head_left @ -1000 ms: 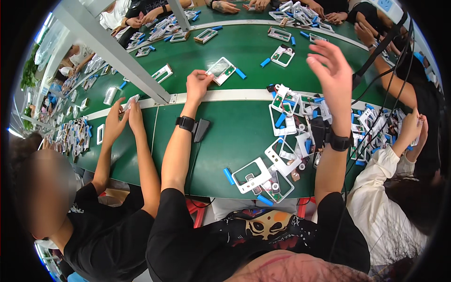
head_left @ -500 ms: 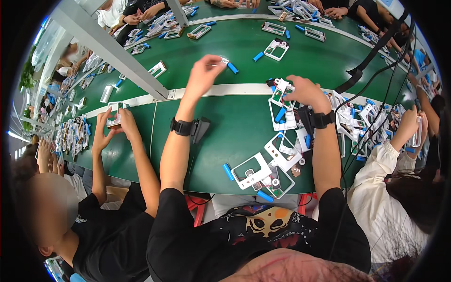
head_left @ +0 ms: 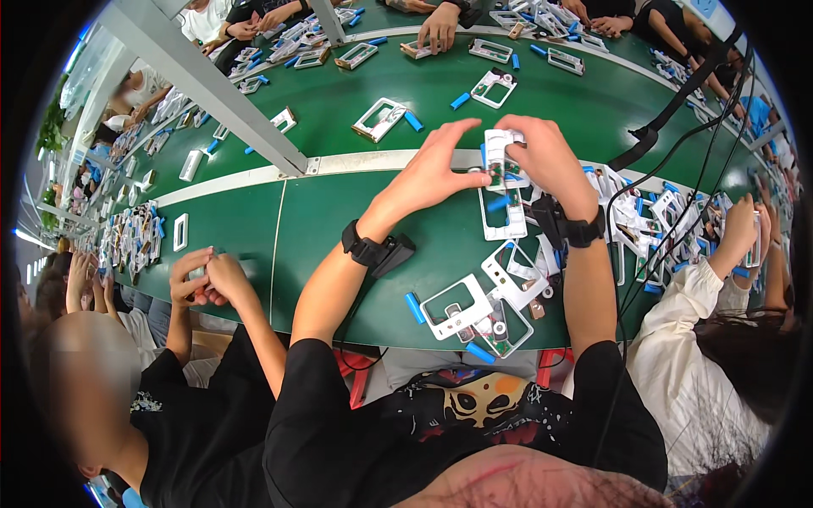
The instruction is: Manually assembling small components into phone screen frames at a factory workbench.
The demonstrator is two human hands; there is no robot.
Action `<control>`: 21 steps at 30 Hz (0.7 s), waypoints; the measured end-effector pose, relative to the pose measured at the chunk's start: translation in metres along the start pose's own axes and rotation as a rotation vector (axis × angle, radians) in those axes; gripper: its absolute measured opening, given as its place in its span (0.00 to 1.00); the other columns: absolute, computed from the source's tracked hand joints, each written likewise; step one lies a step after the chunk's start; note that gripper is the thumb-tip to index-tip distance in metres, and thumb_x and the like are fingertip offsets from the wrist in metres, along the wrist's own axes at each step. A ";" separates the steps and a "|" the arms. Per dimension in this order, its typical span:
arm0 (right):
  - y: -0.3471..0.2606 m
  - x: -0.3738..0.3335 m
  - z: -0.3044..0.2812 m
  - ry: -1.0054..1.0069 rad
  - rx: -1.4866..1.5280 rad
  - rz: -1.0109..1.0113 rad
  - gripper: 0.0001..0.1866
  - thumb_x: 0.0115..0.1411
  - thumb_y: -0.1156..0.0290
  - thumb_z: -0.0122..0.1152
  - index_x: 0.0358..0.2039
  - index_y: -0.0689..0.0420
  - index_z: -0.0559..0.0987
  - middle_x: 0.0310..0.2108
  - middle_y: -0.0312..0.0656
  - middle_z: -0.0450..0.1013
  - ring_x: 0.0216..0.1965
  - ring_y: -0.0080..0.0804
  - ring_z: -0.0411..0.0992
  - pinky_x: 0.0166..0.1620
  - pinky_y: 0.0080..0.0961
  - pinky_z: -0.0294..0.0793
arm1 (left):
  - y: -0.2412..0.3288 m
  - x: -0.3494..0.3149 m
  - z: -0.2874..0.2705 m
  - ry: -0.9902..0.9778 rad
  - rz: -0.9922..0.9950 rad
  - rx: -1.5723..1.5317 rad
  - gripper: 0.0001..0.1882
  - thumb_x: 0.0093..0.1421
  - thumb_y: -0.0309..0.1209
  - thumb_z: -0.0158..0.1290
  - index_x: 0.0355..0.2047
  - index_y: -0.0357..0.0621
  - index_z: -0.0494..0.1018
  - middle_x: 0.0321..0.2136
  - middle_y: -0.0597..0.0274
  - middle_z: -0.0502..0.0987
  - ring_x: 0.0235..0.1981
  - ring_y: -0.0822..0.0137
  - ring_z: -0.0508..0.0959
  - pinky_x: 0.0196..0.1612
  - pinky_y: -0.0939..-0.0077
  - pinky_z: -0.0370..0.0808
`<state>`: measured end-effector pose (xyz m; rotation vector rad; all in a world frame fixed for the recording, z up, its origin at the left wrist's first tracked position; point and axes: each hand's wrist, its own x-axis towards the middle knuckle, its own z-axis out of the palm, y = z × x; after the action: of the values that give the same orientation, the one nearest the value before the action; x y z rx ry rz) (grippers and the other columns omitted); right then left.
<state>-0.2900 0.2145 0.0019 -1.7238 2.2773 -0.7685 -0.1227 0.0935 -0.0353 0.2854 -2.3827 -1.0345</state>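
Note:
My right hand (head_left: 555,165) grips a white plastic housing (head_left: 501,152) with small green and metal parts inside, raised over the right side of the table. Beside it, a blue cylinder (head_left: 483,155) shows at the housing's left edge. My left hand (head_left: 430,173) is open, fingers stretched, with its thumb tip at the housing's lower left; whether it touches cannot be made out. Under my hands lies another white frame (head_left: 505,222) with a blue cylinder. Closer to me are overlapping white frames (head_left: 457,309) with blue cylinders (head_left: 414,307) attached.
A pile of white frames (head_left: 656,220) lies right, behind hanging black cables (head_left: 690,178). A metal post (head_left: 203,93) slants across the left. On the green belt (head_left: 339,80) beyond the pale rail (head_left: 356,162) lie several frames (head_left: 381,119). Co-workers sit on both sides; another's hand (head_left: 439,30) reaches in opposite.
My left hand has come back from the belt toward my right hand, and a white frame lies where it was. My right hand has lifted a housing from the pile.

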 end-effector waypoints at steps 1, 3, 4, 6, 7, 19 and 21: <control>-0.010 -0.001 -0.006 -0.019 0.119 -0.080 0.21 0.48 0.78 0.61 0.45 0.59 0.75 0.42 0.48 0.74 0.40 0.43 0.74 0.46 0.37 0.72 | 0.004 0.000 -0.003 0.053 0.045 -0.055 0.30 0.52 0.29 0.62 0.53 0.38 0.65 0.43 0.54 0.76 0.45 0.65 0.76 0.48 0.68 0.74; -0.022 -0.004 -0.012 -0.033 0.232 -0.158 0.21 0.49 0.79 0.61 0.47 0.59 0.75 0.42 0.48 0.74 0.38 0.41 0.75 0.43 0.32 0.74 | 0.017 0.001 -0.012 0.002 -0.035 -0.189 0.29 0.52 0.28 0.62 0.53 0.37 0.65 0.42 0.54 0.77 0.44 0.66 0.77 0.47 0.69 0.74; -0.026 -0.005 -0.014 0.001 0.387 -0.157 0.22 0.50 0.79 0.60 0.48 0.59 0.73 0.42 0.47 0.74 0.37 0.37 0.76 0.42 0.30 0.74 | 0.024 0.002 -0.016 -0.050 -0.116 -0.326 0.28 0.53 0.26 0.61 0.53 0.36 0.65 0.41 0.54 0.77 0.42 0.67 0.78 0.47 0.69 0.75; -0.034 -0.007 -0.014 0.068 0.697 -0.158 0.25 0.51 0.81 0.60 0.52 0.59 0.71 0.42 0.47 0.75 0.35 0.31 0.76 0.38 0.25 0.75 | 0.037 0.002 -0.023 -0.103 -0.196 -0.464 0.27 0.54 0.25 0.61 0.53 0.35 0.64 0.40 0.54 0.78 0.41 0.68 0.78 0.46 0.70 0.76; -0.037 -0.007 -0.012 0.069 0.696 -0.161 0.25 0.51 0.81 0.60 0.52 0.59 0.71 0.42 0.47 0.75 0.35 0.31 0.76 0.38 0.25 0.75 | 0.043 0.002 -0.027 -0.017 -0.232 -0.524 0.26 0.55 0.24 0.60 0.52 0.34 0.64 0.39 0.54 0.78 0.39 0.69 0.79 0.45 0.71 0.76; -0.064 -0.012 0.001 0.209 0.960 -0.016 0.09 0.58 0.78 0.58 0.38 0.65 0.70 0.43 0.49 0.74 0.32 0.25 0.76 0.26 0.16 0.75 | 0.051 -0.003 -0.020 0.391 -0.248 -0.681 0.25 0.56 0.27 0.60 0.49 0.30 0.62 0.27 0.58 0.78 0.25 0.76 0.77 0.28 0.81 0.74; -0.066 -0.013 0.001 0.266 0.903 -0.055 0.08 0.58 0.78 0.57 0.37 0.65 0.70 0.43 0.50 0.74 0.33 0.26 0.76 0.24 0.17 0.75 | 0.044 -0.004 -0.026 0.262 -0.282 -0.675 0.27 0.56 0.29 0.60 0.50 0.30 0.61 0.23 0.61 0.78 0.25 0.76 0.77 0.28 0.82 0.74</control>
<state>-0.2299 0.2132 0.0323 -1.2778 1.5601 -1.7642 -0.1045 0.1086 0.0102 0.4729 -1.6717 -1.7353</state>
